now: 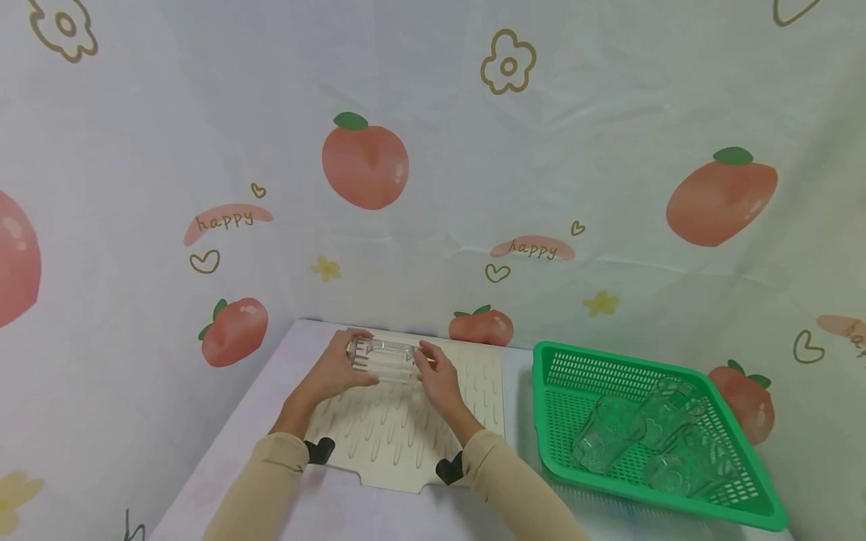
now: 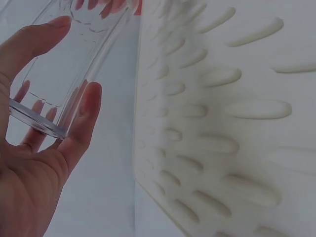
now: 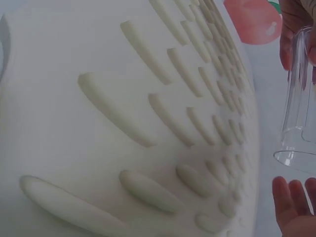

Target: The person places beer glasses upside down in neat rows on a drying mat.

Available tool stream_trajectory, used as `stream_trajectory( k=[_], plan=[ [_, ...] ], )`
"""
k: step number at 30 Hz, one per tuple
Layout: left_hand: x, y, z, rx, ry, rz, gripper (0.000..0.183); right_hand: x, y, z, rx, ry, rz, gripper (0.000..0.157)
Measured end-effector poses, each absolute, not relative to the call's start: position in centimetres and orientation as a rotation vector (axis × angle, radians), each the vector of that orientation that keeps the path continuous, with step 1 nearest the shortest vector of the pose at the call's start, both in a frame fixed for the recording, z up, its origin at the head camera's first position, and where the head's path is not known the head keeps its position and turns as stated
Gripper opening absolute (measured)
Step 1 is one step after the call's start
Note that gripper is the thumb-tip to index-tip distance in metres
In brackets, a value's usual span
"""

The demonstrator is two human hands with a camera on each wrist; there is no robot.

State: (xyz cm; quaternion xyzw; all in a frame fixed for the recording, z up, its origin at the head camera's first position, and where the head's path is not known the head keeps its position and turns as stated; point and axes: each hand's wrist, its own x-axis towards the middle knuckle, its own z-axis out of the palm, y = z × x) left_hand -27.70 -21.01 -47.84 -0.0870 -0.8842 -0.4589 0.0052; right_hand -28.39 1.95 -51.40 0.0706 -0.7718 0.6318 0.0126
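Note:
A clear drinking glass (image 1: 386, 362) lies sideways in the air above a cream ridged mat (image 1: 379, 432). My left hand (image 1: 338, 368) grips it around the base end, thumb and fingers on opposite sides, as the left wrist view also shows. At the rim end is my right hand (image 1: 438, 376), its fingers extended. The right wrist view shows these fingertips (image 3: 280, 185) just short of the rim, with a small gap; the right thumb is hidden there.
To the right stands a green perforated basket (image 1: 551, 432) holding several clear glasses (image 1: 605, 436). A white printed curtain (image 1: 433, 248) hangs behind the table (image 1: 223, 466). A small black piece (image 1: 321, 451) sits beside the left wrist, and another black piece (image 1: 449, 469) beside the right.

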Motion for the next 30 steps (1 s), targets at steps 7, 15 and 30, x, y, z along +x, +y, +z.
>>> stream_trajectory(
  k=[7, 15, 30],
  plan=[
    [-27.8, -21.2, -47.6, -0.274, -2.748, -1.457, 0.085, -28.7, 2.0, -50.4, 0.321, -2.289, 1.828, 0.037],
    [-27.9, -20.8, -47.6, -0.289, -2.762, -1.417, 0.086, -28.8, 1.6, -49.6, 0.527, -2.271, 1.642, 0.034],
    [-27.7, -20.5, -47.5, -0.322, -2.789, -1.351, 0.082, -28.3, 1.0, -48.9, 0.690, -2.252, 1.313, 0.030]
  ],
)
